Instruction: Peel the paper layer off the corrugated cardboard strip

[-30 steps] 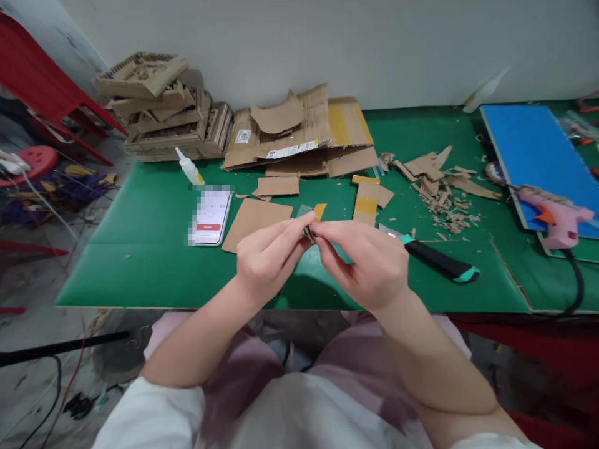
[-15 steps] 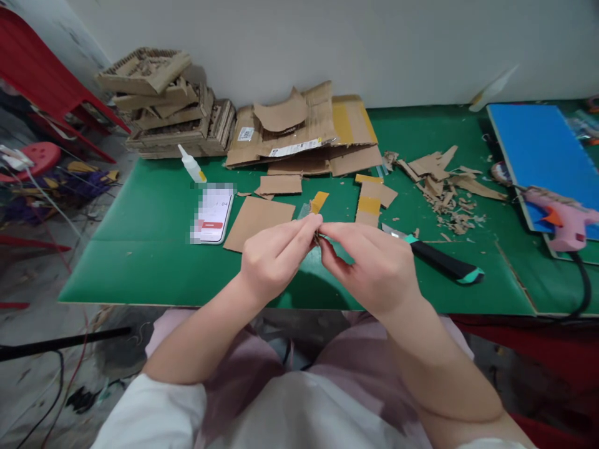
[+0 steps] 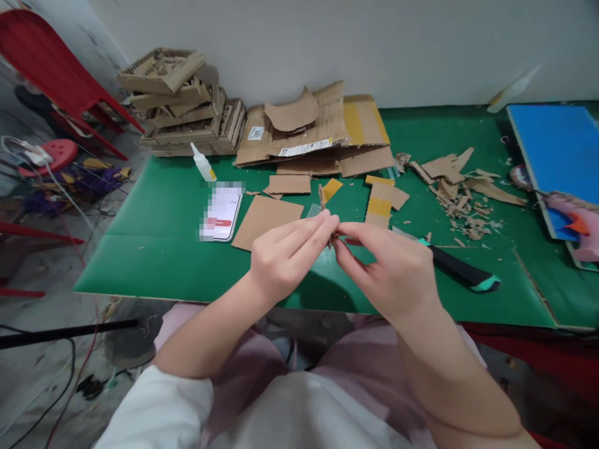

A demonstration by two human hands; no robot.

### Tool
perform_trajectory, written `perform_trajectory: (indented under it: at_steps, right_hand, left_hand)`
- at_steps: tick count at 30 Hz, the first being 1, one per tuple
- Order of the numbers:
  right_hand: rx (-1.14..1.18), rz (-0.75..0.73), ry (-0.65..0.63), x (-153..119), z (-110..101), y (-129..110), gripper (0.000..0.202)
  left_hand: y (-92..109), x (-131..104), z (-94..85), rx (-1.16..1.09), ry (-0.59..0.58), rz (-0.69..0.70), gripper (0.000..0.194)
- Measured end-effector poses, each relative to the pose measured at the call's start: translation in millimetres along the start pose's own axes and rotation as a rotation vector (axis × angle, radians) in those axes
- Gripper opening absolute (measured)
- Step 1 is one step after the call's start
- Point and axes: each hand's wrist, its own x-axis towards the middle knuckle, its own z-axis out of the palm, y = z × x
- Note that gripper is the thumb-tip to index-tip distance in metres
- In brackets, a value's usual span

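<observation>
One phone [image 3: 221,211], one glue bottle [image 3: 203,163] and one utility knife [image 3: 461,272] lie on the green mat [image 3: 154,243]. One pink glue gun [image 3: 578,224] rests beside one blue board [image 3: 559,146]. Two hands meet: left hand [image 3: 285,255], right hand [image 3: 390,268].

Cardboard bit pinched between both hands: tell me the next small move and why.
Probably lower the cardboard bit to the green mat before working it further. Left hand and right hand pinch it in mid-air by the fingertips alone, so the grip looks slight. The piece is too small to tell its shape, and the knife lies close beside the right hand.
</observation>
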Motion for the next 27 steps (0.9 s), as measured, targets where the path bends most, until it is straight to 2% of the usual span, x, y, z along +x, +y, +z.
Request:
perform_trajectory:
  at_steps: [19, 23, 27]
  right_hand:
    - [0.013, 0.003, 0.031, 0.4, -1.5, -7.3, 0.011]
    - [-0.03, -0.007, 0.051, 0.2, -1.1, -7.1, 0.01]
    - [-0.091, -0.004, 0.077, 0.2, 1.7, -1.4, 0.013]
  left_hand:
    - [5.0, -0.9, -2.1, 0.041, 0.02, 0.06, 0.035]
    - [7.0, 0.9, -1.9, 0.002, 0.008, 0.0, 0.034]
    - [4.3, 5.9, -5.3, -0.042, -0.053, -0.18, 0.028]
